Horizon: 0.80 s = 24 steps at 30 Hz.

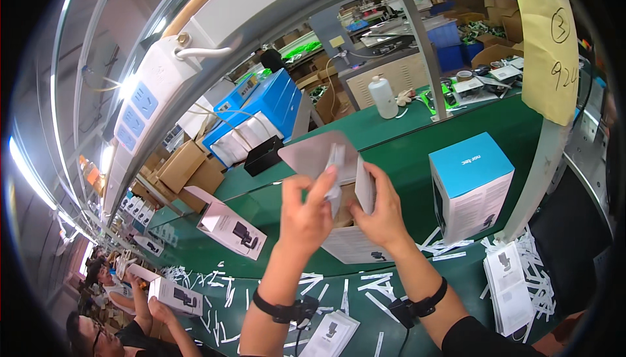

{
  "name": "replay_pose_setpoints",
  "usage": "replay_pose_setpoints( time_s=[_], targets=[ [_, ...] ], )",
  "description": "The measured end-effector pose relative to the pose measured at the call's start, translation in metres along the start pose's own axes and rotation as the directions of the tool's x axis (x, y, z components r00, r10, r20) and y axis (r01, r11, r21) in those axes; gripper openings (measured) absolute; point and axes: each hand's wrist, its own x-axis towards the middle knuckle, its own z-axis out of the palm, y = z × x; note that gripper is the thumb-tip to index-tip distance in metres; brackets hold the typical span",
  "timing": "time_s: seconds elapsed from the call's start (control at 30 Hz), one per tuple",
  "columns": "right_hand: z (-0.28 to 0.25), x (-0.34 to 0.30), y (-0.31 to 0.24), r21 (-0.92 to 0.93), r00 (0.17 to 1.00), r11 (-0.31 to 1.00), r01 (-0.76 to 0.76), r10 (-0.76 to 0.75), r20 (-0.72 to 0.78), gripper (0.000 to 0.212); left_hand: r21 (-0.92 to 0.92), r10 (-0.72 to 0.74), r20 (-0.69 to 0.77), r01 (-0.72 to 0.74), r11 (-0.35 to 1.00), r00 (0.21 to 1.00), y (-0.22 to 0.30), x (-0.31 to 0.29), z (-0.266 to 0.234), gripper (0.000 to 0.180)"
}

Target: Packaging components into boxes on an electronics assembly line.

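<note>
An open white carton (355, 247) stands in front of me on the green bench, its lid raised and brown cardboard showing inside. Over its opening, my left hand (305, 217) is closed on a small translucent whitish item (336, 156), which is blurred and looks like a clear plastic packet. My right hand (383, 217) grips the carton's right wall and side flap, thumb on the inner side and fingers outside. Below my wrists lies a small stack of printed leaflets (331, 335).
A closed box with a blue top (473, 161) stands to the right. Another open white box (233, 230) sits left. Leaflets (505, 285) and paper strips (381, 285) lie nearby. A metal post (531, 181) rises at right. Co-workers (98, 334) handle a box (175, 297) at lower left.
</note>
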Motion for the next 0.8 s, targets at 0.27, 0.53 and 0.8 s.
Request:
replay_pose_setpoints(
  time_s=[0.27, 0.53, 0.8],
  targets=[
    [-0.005, 0.004, -0.001, 0.027, 0.999, 0.999, -0.039, 0.039, -0.001, 0.071, -0.127, 0.094, -0.269, -0.132, 0.983, 0.959, 0.005, 0.002, 0.029, 0.09],
    [-0.02, 0.008, 0.002, 0.018, 0.999, 0.999, -0.044, 0.044, 0.007, 0.068, 0.096, -0.217, 0.057, 0.211, 0.973, 0.975, -0.006, 0.007, 0.015, 0.071],
    [-0.027, 0.013, 0.008, 0.034, 0.999, 0.999, -0.032, 0.033, -0.005, 0.065, 0.259, -0.487, 0.168, 0.438, 0.861, 0.857, 0.009, 0.006, 0.016, 0.074]
  ],
)
